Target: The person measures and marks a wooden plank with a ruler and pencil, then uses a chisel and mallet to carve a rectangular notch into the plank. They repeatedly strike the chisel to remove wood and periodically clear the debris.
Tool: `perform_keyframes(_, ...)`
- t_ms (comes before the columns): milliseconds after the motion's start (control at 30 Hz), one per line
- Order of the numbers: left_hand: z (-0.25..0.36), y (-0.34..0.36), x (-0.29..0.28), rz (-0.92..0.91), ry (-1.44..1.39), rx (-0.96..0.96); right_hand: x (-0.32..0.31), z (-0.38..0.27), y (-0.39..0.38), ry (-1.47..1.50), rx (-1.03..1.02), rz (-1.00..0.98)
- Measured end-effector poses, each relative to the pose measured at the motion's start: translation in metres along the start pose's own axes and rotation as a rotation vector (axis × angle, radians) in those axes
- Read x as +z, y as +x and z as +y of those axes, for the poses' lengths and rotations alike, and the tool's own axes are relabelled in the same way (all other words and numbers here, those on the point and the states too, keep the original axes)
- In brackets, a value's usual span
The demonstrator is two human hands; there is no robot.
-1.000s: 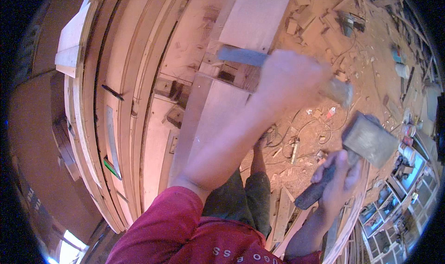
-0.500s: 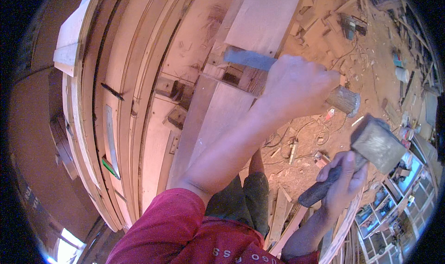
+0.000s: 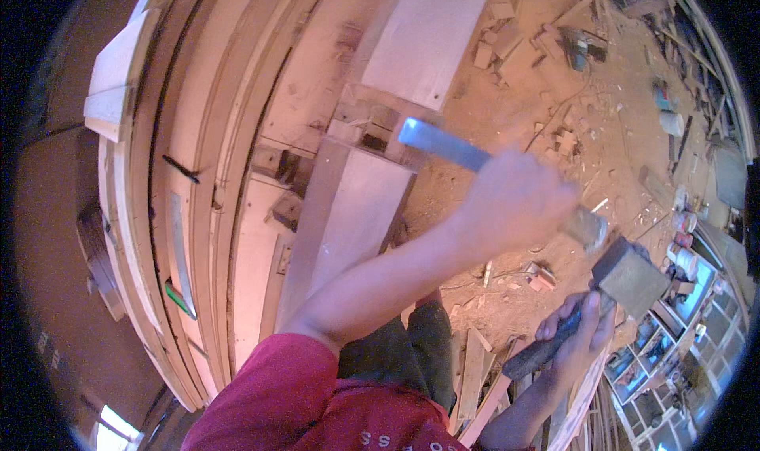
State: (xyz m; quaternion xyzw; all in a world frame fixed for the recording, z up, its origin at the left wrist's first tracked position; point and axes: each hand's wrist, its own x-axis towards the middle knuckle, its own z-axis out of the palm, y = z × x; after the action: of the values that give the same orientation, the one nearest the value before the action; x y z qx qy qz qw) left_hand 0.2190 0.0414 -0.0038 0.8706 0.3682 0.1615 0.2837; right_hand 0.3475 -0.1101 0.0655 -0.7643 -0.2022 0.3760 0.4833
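Observation:
My left hand [image 3: 514,194] is closed around the handle of a chisel [image 3: 443,144], whose flat metal blade points left. The blade's tip hangs near the right side of a notch [image 3: 376,126] cut across a pale wooden beam [image 3: 360,202]. The handle's worn butt sticks out to the right of my fist. Lower right, my right hand [image 3: 584,332] grips the dark handle of a mallet [image 3: 629,278] with a heavy block-shaped head. The mallet head is just below the chisel's butt, with a small gap between them.
More long boards [image 3: 226,134] lie side by side to the left, with a green-handled tool [image 3: 178,297] on them. Wood offcuts [image 3: 566,142] and shavings litter the earthen floor. A divided tray of tools [image 3: 653,348] stands at the lower right, and planks [image 3: 475,372] lie near my legs.
My left hand has drawn the chisel blade out of the notch, toward the right. The mallet in my right hand has shifted slightly down and left. The view has also shifted a little.

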Motion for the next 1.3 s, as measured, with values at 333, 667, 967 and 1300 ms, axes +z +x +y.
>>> perform_keyframes(333,0.018,-0.022,0.013,0.140,-0.110,0.046,-0.029,0.025,-0.018,-0.005,-0.056,0.039)
perform_keyframes(667,0.015,-0.022,0.016,0.231,-0.133,0.074,-0.028,0.023,-0.016,0.022,-0.047,0.049)
perform_keyframes(967,0.016,-0.019,0.016,0.311,-0.151,0.076,-0.022,0.020,-0.015,0.049,-0.231,0.137)
perform_keyframes(1300,0.014,-0.018,0.017,0.231,-0.119,0.033,-0.018,0.011,-0.005,0.104,-0.162,0.125)
